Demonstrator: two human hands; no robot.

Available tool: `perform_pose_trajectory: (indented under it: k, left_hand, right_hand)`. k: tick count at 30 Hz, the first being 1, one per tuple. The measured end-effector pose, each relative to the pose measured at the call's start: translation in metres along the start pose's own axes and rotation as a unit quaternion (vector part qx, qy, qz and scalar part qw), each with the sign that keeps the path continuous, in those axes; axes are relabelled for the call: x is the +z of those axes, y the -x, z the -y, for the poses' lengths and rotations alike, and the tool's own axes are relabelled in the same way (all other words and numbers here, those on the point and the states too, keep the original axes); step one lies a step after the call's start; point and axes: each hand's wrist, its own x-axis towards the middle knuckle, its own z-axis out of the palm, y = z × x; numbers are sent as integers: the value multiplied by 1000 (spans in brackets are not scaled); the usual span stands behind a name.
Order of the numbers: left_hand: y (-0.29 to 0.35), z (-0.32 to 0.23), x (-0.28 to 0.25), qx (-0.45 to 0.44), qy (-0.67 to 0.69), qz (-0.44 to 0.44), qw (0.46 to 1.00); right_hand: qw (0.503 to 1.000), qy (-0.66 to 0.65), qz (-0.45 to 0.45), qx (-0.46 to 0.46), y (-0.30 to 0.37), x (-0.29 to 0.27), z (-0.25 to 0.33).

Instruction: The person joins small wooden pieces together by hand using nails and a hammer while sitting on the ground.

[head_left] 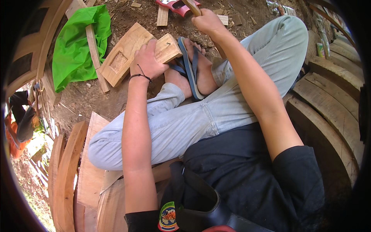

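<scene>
Left grip (148, 60) clamped over wooden block (133, 52) — right grip (208, 21) holding tool handle (192, 7) beyond.

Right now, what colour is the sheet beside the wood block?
Bright green sheet, clearest in the head view.

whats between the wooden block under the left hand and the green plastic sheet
In the head view, a narrow curved wooden slat lies between them, partly over the green plastic sheet and beside the wooden block that the left hand presses.
</scene>
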Motion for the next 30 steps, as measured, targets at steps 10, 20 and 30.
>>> perform_pose_trajectory:
  k: [10,20,30]
  left_hand:
    - [10,-20,-25,-38,-18,1,999]
    - [14,-20,-23,-36,-46,-31,998]
    - [14,-21,-24,-26,-49,-46,997]
  right_hand:
    - [969,8,130,-212,172,-101,67]
    - [961,67,75,-256,198,-90,93]
    - [977,92,140,-135,189,-70,58]
